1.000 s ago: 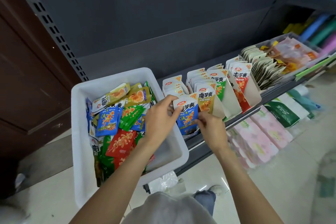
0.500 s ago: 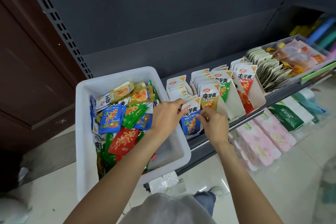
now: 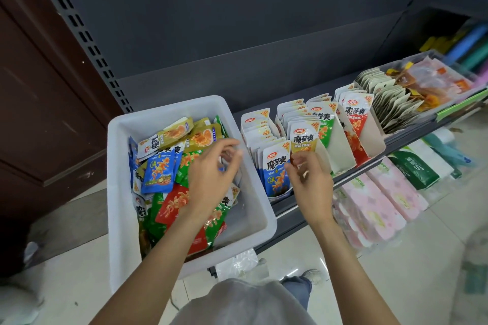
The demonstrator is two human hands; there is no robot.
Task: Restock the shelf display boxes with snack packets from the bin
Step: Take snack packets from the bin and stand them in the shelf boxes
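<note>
Two hands are seen at work, and from the fingers (image 3: 295, 163) of the right hand (image 3: 310, 182) outward it is so: they are curled at the right edge of the blue packet (image 3: 276, 170), which stands at the front of the leftmost display box (image 3: 260, 140); whether it is really pinched cannot be told. The left hand (image 3: 211, 166) hangs over the white bin (image 3: 258, 208) with fingers loosely bent and nothing held. Many loose packets (image 3: 171, 163) lie in the bin beside the shelf (image 3: 298, 215). Such packets are judged light, soft and slippery, so they are best taken by the flat sealed top edge and slid in upright.
</note>
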